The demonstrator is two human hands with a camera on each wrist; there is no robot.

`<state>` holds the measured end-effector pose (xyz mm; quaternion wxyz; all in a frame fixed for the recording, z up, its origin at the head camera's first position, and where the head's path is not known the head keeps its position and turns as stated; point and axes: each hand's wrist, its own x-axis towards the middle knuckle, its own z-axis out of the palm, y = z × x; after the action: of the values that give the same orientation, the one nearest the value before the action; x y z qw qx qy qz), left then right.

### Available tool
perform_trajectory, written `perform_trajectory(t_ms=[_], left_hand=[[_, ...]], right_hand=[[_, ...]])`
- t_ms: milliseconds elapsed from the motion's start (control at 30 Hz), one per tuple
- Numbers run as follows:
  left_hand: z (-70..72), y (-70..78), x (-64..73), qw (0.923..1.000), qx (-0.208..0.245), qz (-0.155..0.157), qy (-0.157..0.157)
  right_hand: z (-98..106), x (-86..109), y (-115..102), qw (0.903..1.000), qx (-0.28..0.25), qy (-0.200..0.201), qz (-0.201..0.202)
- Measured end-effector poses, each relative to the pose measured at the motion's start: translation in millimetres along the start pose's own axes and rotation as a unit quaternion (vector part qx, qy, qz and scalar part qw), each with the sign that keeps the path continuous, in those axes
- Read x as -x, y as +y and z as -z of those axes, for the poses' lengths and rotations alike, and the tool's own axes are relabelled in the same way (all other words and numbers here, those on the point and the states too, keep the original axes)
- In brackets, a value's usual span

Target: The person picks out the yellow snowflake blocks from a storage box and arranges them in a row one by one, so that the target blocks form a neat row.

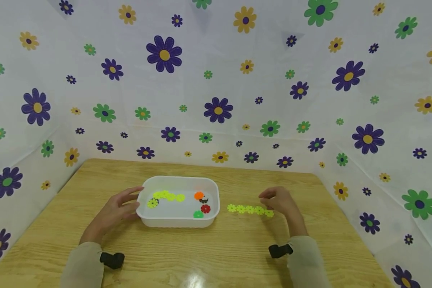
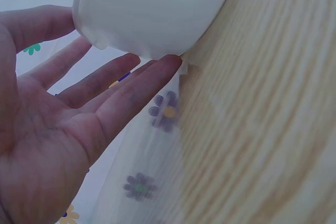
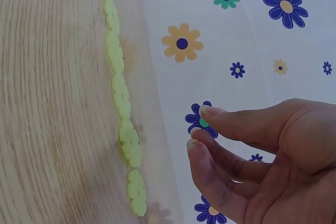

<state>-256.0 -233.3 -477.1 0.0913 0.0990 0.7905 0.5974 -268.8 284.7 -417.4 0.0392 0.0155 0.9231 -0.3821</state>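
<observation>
A person's left hand (image 1: pixel 112 212), fingers spread, touches a white tub (image 1: pixel 180 223), apparently steadying it, while the right hand (image 1: pixel 282 202), loosely curled and empty, hovers beside five yellow flower-shaped discs (image 1: pixel 250 209) lined up right of the tub.

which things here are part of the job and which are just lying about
Seemingly in the job:
- tub, touched by left hand
- yellow row, right hand near its end
- yellow discs in tub

Seemingly just lying about:
- orange disc, red disc, green disc
</observation>
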Motion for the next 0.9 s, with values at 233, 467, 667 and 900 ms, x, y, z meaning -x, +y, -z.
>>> perform_trajectory(t_ms=[233,467,667,900], left_hand=[[-1.1,-1.1,-0.7,1.0,-0.005,0.004,0.006],[-1.8,1.0,-0.5,0.9999,-0.009,0.01,0.006],[-1.8,1.7,0.3,0.9999,-0.01,0.006,0.006],[-1.4,0.6,0.6,1.0,-0.004,-0.002,0.005]], right_hand=[[-13,-5.2,-15,0.9999,0.001,-0.009,0.009],[-22,-10.9,-34,0.9993,-0.007,-0.021,0.029],[-30,-13.9,-53,0.9987,-0.019,-0.028,0.04],[-44,-17.3,-74,0.9986,-0.014,-0.032,0.04]])
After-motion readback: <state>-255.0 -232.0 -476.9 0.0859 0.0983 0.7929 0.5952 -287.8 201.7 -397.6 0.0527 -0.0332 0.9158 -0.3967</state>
